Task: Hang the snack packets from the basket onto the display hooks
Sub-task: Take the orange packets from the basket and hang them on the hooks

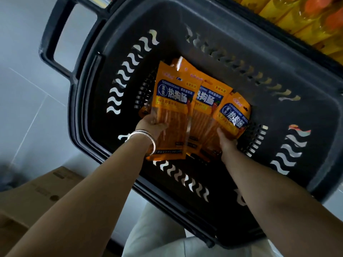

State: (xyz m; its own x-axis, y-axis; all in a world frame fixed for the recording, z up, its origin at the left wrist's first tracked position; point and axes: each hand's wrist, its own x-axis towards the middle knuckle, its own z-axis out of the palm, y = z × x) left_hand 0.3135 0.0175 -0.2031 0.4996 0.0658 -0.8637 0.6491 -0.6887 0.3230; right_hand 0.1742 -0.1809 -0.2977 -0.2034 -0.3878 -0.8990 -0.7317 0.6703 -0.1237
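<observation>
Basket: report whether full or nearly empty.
Nearly empty. The basket holds only a few orange packets, held by the left hand and right hand; the rest is bare.

Two bare forearms (104,182), stacked silver bangles (146,138) on left wrist, pale off-white trousers (159,236) at 6 o'clock.

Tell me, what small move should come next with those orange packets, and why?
Probably lift the packets up clear of the black basket: the left hand and right hand each grip some, yet they are low inside it.

Basket (259,52) cut off top-right
</observation>
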